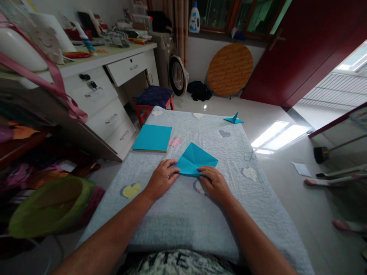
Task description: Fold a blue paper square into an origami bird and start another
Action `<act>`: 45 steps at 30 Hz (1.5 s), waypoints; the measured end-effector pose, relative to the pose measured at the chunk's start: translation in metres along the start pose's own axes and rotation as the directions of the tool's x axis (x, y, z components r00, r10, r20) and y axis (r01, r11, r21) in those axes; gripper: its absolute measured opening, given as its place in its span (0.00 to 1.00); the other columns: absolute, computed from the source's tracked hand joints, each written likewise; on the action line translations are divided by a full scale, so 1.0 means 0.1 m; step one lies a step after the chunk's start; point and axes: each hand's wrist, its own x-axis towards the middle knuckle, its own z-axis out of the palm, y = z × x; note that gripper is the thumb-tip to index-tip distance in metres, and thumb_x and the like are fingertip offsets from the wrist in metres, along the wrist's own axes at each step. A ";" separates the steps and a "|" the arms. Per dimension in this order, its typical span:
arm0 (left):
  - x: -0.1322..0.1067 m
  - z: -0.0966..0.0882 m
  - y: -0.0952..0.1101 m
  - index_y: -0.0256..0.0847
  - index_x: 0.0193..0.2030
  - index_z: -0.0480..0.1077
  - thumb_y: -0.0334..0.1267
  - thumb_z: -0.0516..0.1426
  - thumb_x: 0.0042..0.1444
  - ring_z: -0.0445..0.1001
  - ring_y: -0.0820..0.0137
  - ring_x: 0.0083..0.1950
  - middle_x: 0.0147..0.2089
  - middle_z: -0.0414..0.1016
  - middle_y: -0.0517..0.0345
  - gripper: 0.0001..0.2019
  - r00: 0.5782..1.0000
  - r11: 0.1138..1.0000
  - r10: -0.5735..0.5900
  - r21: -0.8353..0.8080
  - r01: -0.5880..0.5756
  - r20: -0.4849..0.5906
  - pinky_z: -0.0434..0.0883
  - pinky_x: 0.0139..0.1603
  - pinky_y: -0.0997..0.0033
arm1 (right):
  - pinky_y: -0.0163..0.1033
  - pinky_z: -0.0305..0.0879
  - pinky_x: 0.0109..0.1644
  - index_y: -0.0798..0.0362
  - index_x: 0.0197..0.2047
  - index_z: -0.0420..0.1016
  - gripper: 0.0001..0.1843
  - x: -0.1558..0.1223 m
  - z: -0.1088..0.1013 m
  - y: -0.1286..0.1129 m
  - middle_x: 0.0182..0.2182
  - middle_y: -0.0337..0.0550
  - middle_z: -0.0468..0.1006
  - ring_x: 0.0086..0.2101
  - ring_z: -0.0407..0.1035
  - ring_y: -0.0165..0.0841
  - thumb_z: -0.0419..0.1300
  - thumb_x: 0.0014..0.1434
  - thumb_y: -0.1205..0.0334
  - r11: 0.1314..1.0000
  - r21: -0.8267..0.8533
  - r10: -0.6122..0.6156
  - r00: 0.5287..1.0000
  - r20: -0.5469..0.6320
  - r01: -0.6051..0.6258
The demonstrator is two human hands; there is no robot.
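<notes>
A blue paper sheet [195, 159], partly folded with creases showing, lies on a table covered with a light grey cloth [183, 214]. My left hand [160, 178] presses on the paper's near left corner with its fingers curled and pinching the edge. At the near right corner, my right hand [213, 184] does the same with its fingertips on the fold. A stack of square blue paper [153, 138] rests further back on the left. At the far right corner of the table stands a small folded blue paper figure [234, 119].
A white desk with drawers [114, 88] crowds the left side, with a red stool [153, 101] beside it. A green basin [48, 206] sits low on the left. A round wooden tabletop [229, 68] leans on the far wall. A broom [329, 151] lies on the floor at right.
</notes>
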 end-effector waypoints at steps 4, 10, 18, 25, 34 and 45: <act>0.02 -0.01 0.02 0.43 0.35 0.77 0.31 0.60 0.57 0.72 0.60 0.52 0.49 0.74 0.52 0.05 0.998 0.998 -0.065 -0.022 0.065 -0.003 0.73 0.55 0.55 | 0.46 0.70 0.54 0.48 0.43 0.80 0.11 0.02 0.01 0.02 0.43 0.45 0.83 0.47 0.75 0.38 0.56 0.64 0.64 0.998 0.005 0.068 0.997 -0.047 -0.068; 0.04 -0.02 0.04 0.42 0.34 0.76 0.32 0.60 0.57 0.71 0.61 0.51 0.47 0.72 0.53 0.03 0.994 0.994 -0.105 -0.013 0.105 -0.001 0.72 0.55 0.56 | 0.44 0.67 0.48 0.50 0.33 0.77 0.09 0.05 0.03 0.04 0.36 0.46 0.80 0.40 0.71 0.39 0.57 0.63 0.60 0.984 -0.085 0.149 0.984 -0.101 -0.158; 0.05 -0.02 0.06 0.43 0.34 0.77 0.34 0.61 0.57 0.70 0.60 0.52 0.49 0.72 0.53 0.02 0.995 0.995 -0.093 -0.035 0.094 0.035 0.71 0.55 0.56 | 0.40 0.60 0.38 0.49 0.25 0.65 0.15 0.08 0.05 0.04 0.27 0.41 0.72 0.32 0.67 0.36 0.56 0.63 0.58 0.964 -0.190 0.177 0.982 -0.066 -0.187; 0.07 -0.02 0.06 0.41 0.34 0.75 0.33 0.59 0.59 0.70 0.60 0.50 0.46 0.71 0.53 0.04 0.993 0.994 -0.109 -0.022 0.110 0.041 0.70 0.54 0.56 | 0.39 0.57 0.35 0.49 0.27 0.63 0.11 0.08 0.08 0.03 0.24 0.39 0.69 0.29 0.64 0.36 0.55 0.60 0.57 0.933 -0.160 0.297 0.941 -0.159 -0.322; 0.08 0.04 0.08 0.39 0.36 0.72 0.35 0.59 0.61 0.67 0.58 0.51 0.47 0.68 0.50 0.03 0.982 0.972 -0.181 0.159 0.171 0.049 0.69 0.54 0.53 | 0.40 0.60 0.37 0.53 0.49 0.66 0.17 0.07 0.14 0.04 0.29 0.38 0.71 0.31 0.66 0.36 0.55 0.57 0.58 0.914 -0.014 0.393 0.892 -0.222 -0.406; 0.08 0.08 0.08 0.39 0.37 0.71 0.36 0.57 0.63 0.66 0.57 0.50 0.47 0.68 0.49 0.05 0.977 0.944 -0.205 0.274 0.181 0.061 0.70 0.53 0.53 | 0.42 0.62 0.39 0.53 0.48 0.65 0.16 0.07 0.16 0.07 0.28 0.38 0.70 0.31 0.66 0.37 0.55 0.56 0.58 0.901 -0.024 0.413 0.874 -0.256 -0.433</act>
